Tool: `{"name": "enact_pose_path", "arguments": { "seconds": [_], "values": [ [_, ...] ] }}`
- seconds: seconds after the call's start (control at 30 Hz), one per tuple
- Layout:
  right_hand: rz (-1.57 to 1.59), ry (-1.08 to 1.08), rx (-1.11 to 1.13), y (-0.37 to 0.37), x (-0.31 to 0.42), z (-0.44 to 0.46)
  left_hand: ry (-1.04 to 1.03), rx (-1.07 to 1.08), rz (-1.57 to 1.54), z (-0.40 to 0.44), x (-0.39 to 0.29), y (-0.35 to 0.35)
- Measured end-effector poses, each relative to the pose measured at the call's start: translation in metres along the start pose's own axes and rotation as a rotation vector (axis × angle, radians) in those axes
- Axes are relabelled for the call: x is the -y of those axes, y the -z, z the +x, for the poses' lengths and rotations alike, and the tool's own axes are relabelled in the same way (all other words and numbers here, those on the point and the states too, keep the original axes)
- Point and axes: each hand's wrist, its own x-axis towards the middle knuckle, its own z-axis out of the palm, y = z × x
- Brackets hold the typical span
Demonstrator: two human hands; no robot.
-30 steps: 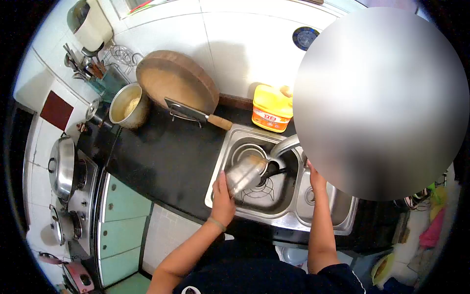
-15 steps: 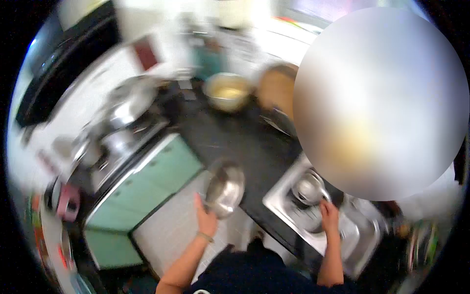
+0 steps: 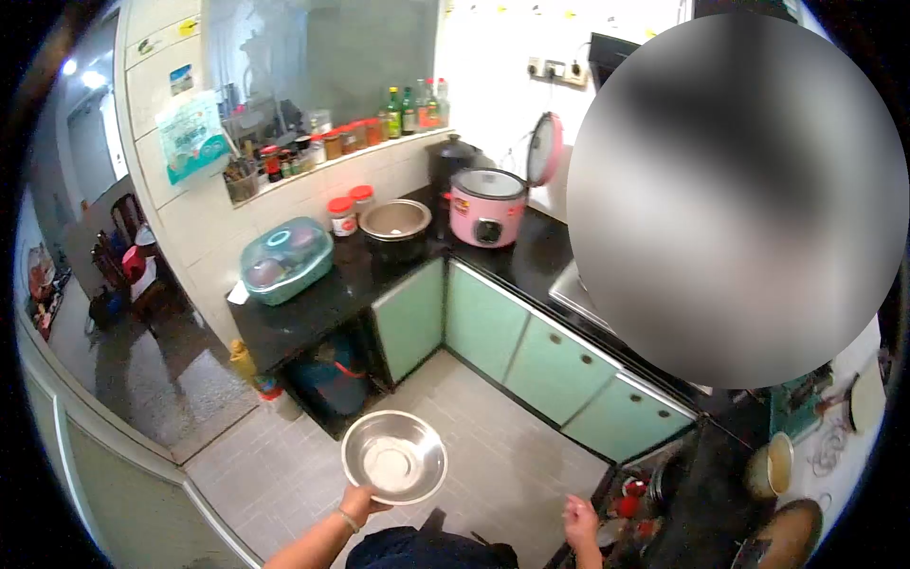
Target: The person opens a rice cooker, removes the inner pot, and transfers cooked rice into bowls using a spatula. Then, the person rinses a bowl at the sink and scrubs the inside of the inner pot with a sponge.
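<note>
The left hand (image 3: 362, 501), at the bottom centre-left of the head view, grips the near rim of a wide, round, shiny stainless-steel basin (image 3: 391, 462), which is held in the air above the grey tiled floor (image 3: 498, 408), its hollow facing the camera. The right hand (image 3: 580, 522), low and right of centre, is well apart from the basin, its fingers bent inward; how tightly they close cannot be told. Above the basin, left of centre, a translucent teal lidded box (image 3: 287, 264) rests on the black glossy countertop (image 3: 318, 322), with red-lidded jars (image 3: 342, 218) and a round metal pot (image 3: 396, 220) to its right. Near the upper middle, a pink rice cooker (image 3: 486, 213) stands with its lid (image 3: 544, 152) raised, above pale green cabinet doors (image 3: 474, 311). Bottles (image 3: 408, 114) line the windowsill at the upper centre-left. A light-coloured pot (image 3: 774, 465) sits at the lower right, and a blurred disc hides much of the upper right.
</note>
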Motion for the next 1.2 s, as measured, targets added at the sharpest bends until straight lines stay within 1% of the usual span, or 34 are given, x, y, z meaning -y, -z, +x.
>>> {"name": "enact_pose_path", "arguments": {
  "seconds": [0.03,0.07,0.1,0.17,0.2,0.27,0.3,0.37,0.43,0.5,0.53,0.57,0.6,0.63,0.7,0.73,0.8,0.83,0.87,0.9,0.93,0.97,1.03,1.07,1.13,1.17,1.2],
  "values": [
    [0.100,0.081,0.104,-0.030,0.014,0.022,-0.040,-0.061,0.022,-0.016,-0.020,-0.005],
    [0.204,0.165,0.202,-0.052,0.036,0.040,-0.048,-0.059,-0.011,-0.013,-0.021,0.005],
    [0.213,0.175,0.209,-0.072,0.060,0.050,-0.049,-0.053,-0.045,-0.007,-0.017,0.018],
    [0.222,0.119,0.480,-0.092,0.112,0.069,-0.071,-0.048,-0.099,0.003,-0.020,0.024],
    [0.221,0.121,0.488,-0.098,0.122,0.081,0.032,-0.028,-0.169,0.014,-0.017,0.028],
    [0.230,0.092,0.606,-0.109,0.130,0.102,0.047,-0.026,-0.228,0.036,-0.019,0.017],
    [0.231,0.086,0.611,-0.111,0.125,0.113,0.057,-0.019,-0.279,0.046,-0.021,0.008],
    [0.008,0.138,0.554,-0.111,0.094,0.141,0.066,-0.017,-0.244,0.069,-0.041,-0.013],
    [-0.022,0.121,0.529,-0.110,0.061,0.172,0.103,0.054,-0.314,0.096,-0.056,-0.029],
    [-0.067,-0.044,0.482,-0.106,0.041,0.210,0.100,0.040,-0.306,0.122,-0.072,-0.039],
    [-0.071,-0.039,0.484,-0.103,0.031,0.232,0.093,0.028,-0.302,0.135,-0.082,-0.048],
    [-0.127,0.123,0.403,-0.106,0.026,0.262,0.071,0.020,-0.298,0.154,-0.100,-0.058],
    [-0.177,0.277,0.326,-0.110,0.021,0.290,0.028,0.064,-0.346,0.166,-0.109,-0.065],
    [-0.167,0.285,0.334,-0.120,0.020,0.320,0.016,-0.004,-0.351,0.171,-0.125,-0.077],
    [0.035,0.041,0.302,-0.154,0.011,0.369,-0.017,-0.041,-0.351,0.193,-0.144,-0.083],
    [0.109,-0.030,0.361,-0.170,0.018,0.398,-0.017,-0.065,-0.348,0.203,-0.156,-0.087],
    [0.175,-0.041,0.399,-0.207,0.059,0.453,-0.048,-0.242,-0.403,0.214,-0.176,-0.098],
    [0.249,-0.016,0.402,-0.230,0.083,0.474,-0.026,-0.264,-0.414,0.217,-0.179,-0.096],
    [0.366,-0.043,0.457,-0.247,0.118,0.493,-0.013,-0.264,-0.421,0.222,-0.184,-0.089],
    [0.482,-0.056,0.536,-0.261,0.160,0.509,-0.012,-0.260,-0.429,0.229,-0.192,-0.087],
    [0.595,-0.079,0.615,-0.275,0.203,0.525,-0.078,-0.265,-0.450,0.231,-0.199,-0.090],
    [0.708,-0.096,0.724,-0.285,0.244,0.534,-0.087,-0.279,-0.456,0.235,-0.205,-0.088],
    [0.845,-0.166,0.945,-0.329,0.291,0.555,-0.136,-0.316,-0.471,0.242,-0.214,-0.079],
    [0.848,-0.163,0.958,-0.352,0.312,0.563,-0.135,-0.335,-0.487,0.245,-0.220,-0.075],
    [0.982,-0.346,0.987,-0.392,0.353,0.573,-0.161,-0.381,-0.462,0.254,-0.237,-0.068],
    [0.976,-0.340,0.992,-0.405,0.372,0.580,-0.182,-0.413,-0.440,0.262,-0.244,-0.065],
    [1.061,-0.432,0.948,-0.417,0.393,0.590,-0.188,-0.408,-0.455,0.270,-0.254,-0.060]
  ]
}}
